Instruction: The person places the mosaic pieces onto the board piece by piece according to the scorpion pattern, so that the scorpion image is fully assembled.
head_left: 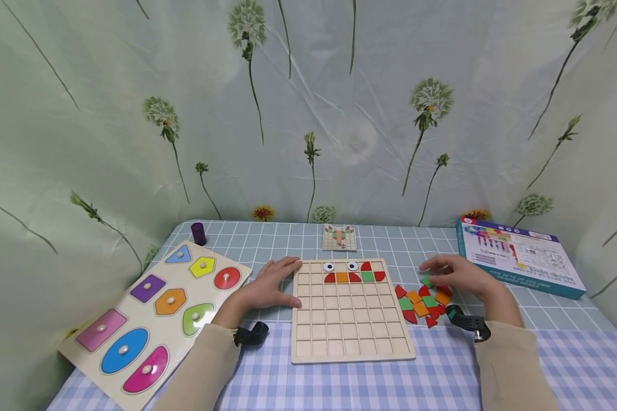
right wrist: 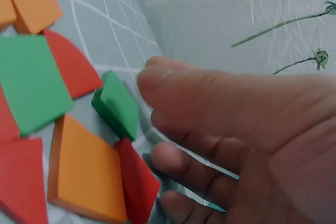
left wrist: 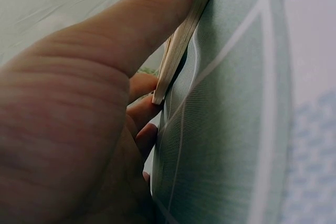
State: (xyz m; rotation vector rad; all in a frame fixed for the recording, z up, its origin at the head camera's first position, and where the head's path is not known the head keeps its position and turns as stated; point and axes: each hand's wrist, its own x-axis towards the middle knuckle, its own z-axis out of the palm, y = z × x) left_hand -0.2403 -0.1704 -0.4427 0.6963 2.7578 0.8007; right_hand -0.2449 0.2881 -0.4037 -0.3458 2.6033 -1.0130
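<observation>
A wooden grid board (head_left: 339, 331) lies flat at the centre; my left hand (head_left: 267, 285) rests along its left side, thumb and fingertips touching the rim. Two round eye pieces and several red, orange and green pieces occupy the board's top two rows. To the right of the board is a loose pile of coloured pieces (head_left: 420, 309). My right hand (head_left: 465, 277) hovers at the pile's upper right, fingers loosely bent. In the right wrist view a green square piece (right wrist: 119, 106) leans near the thumb tip, apart from it; nothing sits between thumb and fingers.
Behind the board lies a small pattern card (head_left: 339, 238). A knobbed shape puzzle (head_left: 156, 337) is angled at the left, with a dark purple cylinder (head_left: 198, 233) beyond it. At the back right is a flat printed box (head_left: 524, 257). A patterned curtain (head_left: 308, 114) hangs behind the table.
</observation>
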